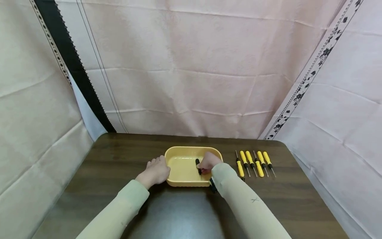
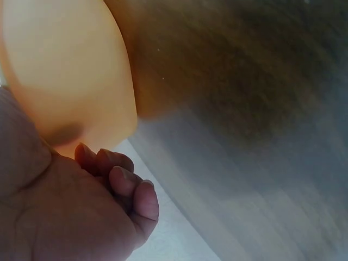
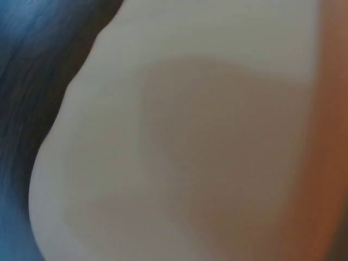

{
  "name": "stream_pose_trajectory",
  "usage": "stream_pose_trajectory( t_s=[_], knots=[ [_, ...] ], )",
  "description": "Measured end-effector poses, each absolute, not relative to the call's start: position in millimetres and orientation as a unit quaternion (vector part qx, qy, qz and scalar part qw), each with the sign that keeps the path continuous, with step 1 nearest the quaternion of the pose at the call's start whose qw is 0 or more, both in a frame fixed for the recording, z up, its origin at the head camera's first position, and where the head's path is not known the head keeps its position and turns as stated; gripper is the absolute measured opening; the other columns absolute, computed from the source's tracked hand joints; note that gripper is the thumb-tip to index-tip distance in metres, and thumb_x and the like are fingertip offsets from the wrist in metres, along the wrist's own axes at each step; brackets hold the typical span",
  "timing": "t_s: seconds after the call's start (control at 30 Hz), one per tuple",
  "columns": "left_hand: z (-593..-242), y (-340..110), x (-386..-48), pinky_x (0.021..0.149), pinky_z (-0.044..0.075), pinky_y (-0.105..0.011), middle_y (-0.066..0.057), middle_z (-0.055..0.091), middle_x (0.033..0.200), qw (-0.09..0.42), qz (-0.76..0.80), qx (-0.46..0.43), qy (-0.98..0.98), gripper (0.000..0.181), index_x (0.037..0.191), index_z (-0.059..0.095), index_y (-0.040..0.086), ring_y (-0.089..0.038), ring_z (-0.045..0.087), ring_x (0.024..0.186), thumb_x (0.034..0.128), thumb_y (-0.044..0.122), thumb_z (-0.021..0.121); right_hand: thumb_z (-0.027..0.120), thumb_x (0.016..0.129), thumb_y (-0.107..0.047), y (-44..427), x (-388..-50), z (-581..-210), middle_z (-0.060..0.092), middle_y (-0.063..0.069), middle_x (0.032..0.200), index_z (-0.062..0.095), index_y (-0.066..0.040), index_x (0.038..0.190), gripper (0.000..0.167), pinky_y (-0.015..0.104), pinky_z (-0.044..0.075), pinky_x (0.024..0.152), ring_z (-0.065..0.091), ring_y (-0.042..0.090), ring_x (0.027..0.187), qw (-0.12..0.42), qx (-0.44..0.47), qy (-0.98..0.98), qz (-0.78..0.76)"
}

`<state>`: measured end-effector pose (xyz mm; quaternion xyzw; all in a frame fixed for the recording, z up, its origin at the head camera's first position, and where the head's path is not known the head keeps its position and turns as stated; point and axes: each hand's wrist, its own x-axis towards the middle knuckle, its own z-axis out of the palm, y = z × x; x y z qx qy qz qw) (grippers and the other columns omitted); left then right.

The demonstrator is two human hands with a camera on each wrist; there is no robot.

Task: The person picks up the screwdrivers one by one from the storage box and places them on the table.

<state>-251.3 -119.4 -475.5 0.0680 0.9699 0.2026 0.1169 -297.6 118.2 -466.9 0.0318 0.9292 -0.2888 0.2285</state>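
Observation:
A shallow yellow tray [image 1: 183, 166] sits on the table. My left hand [image 1: 157, 171] holds it by the left side; in the left wrist view the fingers [image 2: 124, 182] curl beside the tray's wall [image 2: 70, 65]. Inside the tray, toward its right side, a black-handled screwdriver [image 1: 197, 162] lies with its thin tip toward me. My right hand [image 1: 209, 161] reaches over the right rim and pinches that screwdriver, its fingers hiding part of the handle. The right wrist view is blurred and filled by a pale surface.
To the right of the tray, several yellow-handled screwdrivers [image 1: 259, 168] lie side by side, some with tips away from me and others with tips toward me. The dark wooden table [image 1: 125, 159] has rounded far corners. Pale cloth [image 1: 191, 83] hangs behind it.

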Motion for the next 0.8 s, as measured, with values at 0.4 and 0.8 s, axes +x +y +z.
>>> stream_pose_trajectory(
  t_s=[0.4,0.8],
  knots=[
    [-476.4,-120.8,-251.6,0.090,0.032,-0.048,-0.011,0.048,0.097,0.121,0.197,0.072,0.970,0.039,0.122,0.043,-0.004,-0.029,0.043,0.092,0.0963,0.025,0.045,0.071,0.088,-0.019,117.9,-298.1,-470.3,0.068,0.011,0.069,0.070,0.001,0.073,0.024,0.033,0.055,0.062,0.069,0.020,0.063,0.224,0.014,0.936,-0.272],
    [-472.3,-119.3,-250.4,0.087,0.032,-0.045,-0.010,0.049,0.095,0.116,0.193,0.069,0.972,0.040,0.122,0.043,-0.004,-0.028,0.044,0.091,0.0966,0.026,0.045,0.072,0.087,-0.014,117.6,-296.1,-467.0,0.067,0.012,0.068,0.069,0.004,0.075,0.022,0.032,0.055,0.061,0.068,0.020,0.061,0.215,0.020,0.926,-0.308]
  ],
)
